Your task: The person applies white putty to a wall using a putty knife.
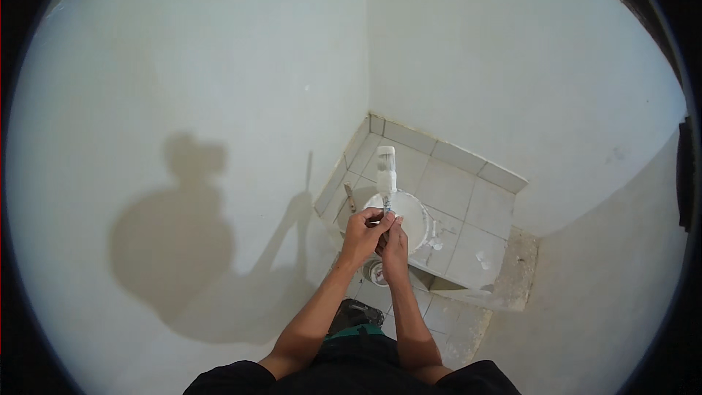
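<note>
In front of my body, both hands meet around the handle of a paintbrush [387,175] that points away from me. White paint coats its head and the part just below. My left hand [361,234] pinches the handle between thumb and fingers. Just to its right, my right hand [395,250] is closed at the handle's lower end, its fingertips partly hidden. Beneath the brush stands a white bucket [418,223] with white paint inside and paint smeared on its rim. My hands cover the bucket's near left side.
The bucket rests on a tiled ledge [472,238] in a room corner, with paint drips on it. A thin brownish tool [350,197] lies left of the bucket. Below the ledge is a small can [376,272]. Pale walls [292,51] rise on both sides, and my shadow falls on the left one.
</note>
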A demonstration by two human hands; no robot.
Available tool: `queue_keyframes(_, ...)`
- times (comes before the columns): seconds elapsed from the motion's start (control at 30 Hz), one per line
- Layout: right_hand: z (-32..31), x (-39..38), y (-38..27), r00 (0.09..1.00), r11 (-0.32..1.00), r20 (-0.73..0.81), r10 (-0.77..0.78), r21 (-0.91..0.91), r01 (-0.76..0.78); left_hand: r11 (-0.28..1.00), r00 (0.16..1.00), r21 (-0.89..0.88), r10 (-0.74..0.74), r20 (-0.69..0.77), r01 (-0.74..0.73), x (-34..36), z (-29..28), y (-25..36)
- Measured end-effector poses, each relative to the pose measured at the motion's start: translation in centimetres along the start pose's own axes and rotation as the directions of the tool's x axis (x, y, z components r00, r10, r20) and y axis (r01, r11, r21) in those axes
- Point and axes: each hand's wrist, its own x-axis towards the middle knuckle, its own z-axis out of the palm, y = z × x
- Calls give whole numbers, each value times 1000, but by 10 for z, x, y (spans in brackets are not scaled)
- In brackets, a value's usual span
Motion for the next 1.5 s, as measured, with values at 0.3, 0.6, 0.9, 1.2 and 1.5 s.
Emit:
queue_keyframes(0.3,87,-41,-23,841,986,527,120,33,-162,989,979,66,138,-149,-129,-73,-82,113)
queue_keyframes(0.6,158,-116,-44,543,984,839,-32,-70,167,891,773,402,403,-490,-210,-178,-133,178)
queue_keyframes(0.9,181,-173,-62,444,975,878,-178,96,201,759,517,640,597,-613,-118,-224,-128,207)
queue_keyframes(1.2,205,-204,-108,309,970,951,-21,-55,237,727,486,650,661,-572,-223,-273,-134,254)
queue_keyframes(1.5,225,-219,-145,-252,136,663,-705,475,869,695,400,594,719,-568,-405,-301,-113,297)
